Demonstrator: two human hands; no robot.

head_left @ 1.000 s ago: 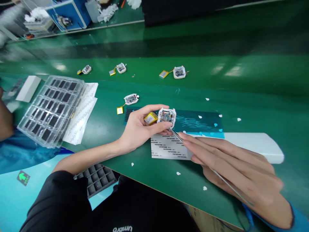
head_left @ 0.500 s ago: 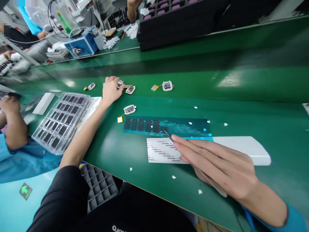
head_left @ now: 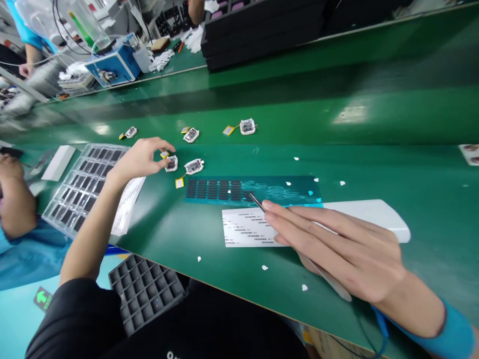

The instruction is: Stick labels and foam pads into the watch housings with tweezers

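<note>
My left hand (head_left: 140, 159) is closed on a small white electronic housing (head_left: 171, 164) with a bare circuit inside and a yellow-edged battery at its fingers. It is held low, left of a similar housing (head_left: 193, 166) lying on the green bench. In my right hand (head_left: 340, 249) is a pair of metal tweezers (head_left: 256, 202), gripped between thumb and fingers. Their tips point down at the short dark strips on a blue-green backing sheet (head_left: 280, 189). Under the right hand lie a printed white sheet (head_left: 243, 229) and a long white block (head_left: 370, 214).
More housings with batteries (head_left: 247, 126) lie farther back. A clear compartment tray (head_left: 71, 199) stands at left, near another person's arm (head_left: 17, 199). Black trays (head_left: 262, 37) stand behind the bench, by a blue machine (head_left: 116, 62). A grey gridded tray (head_left: 145, 289) is below the front edge.
My left hand has come back toward me and to the left, bringing a housing from the back row. My right hand with the tweezers has hardly moved; the view has shifted slightly.
</note>
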